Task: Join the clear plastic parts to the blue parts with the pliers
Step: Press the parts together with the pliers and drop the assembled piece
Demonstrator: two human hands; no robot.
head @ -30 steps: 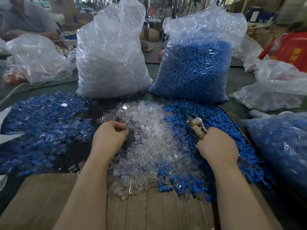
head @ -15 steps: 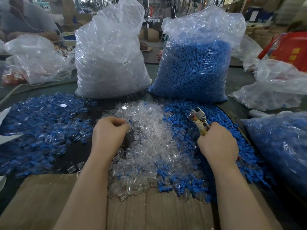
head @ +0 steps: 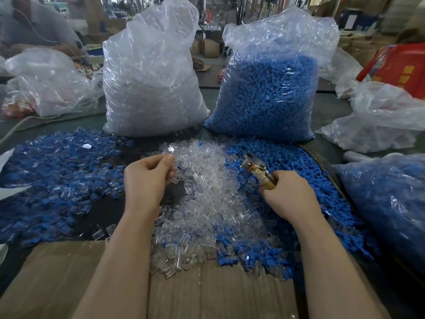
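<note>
A heap of clear plastic parts (head: 207,203) lies in the middle of the table, with loose blue parts (head: 299,162) to its right. My left hand (head: 147,180) is raised over the clear heap's left edge and pinches a clear part (head: 173,180) in its fingertips. My right hand (head: 289,196) grips the taped yellow handles of the pliers (head: 255,168), whose metal jaws point up and left over the border of the two heaps. A pile of joined blue-and-clear parts (head: 57,180) spreads at the left.
Two tall plastic bags stand behind the heaps, one of clear parts (head: 151,77) and one of blue parts (head: 269,93). Another bag of blue parts (head: 388,203) lies at the right. Cardboard (head: 207,291) covers the near edge. Another person sits at the far left.
My left hand has lifted out of the clear heap with a clear part pinched in its fingers. My right hand has drawn the pliers slightly left, toward the left hand.
</note>
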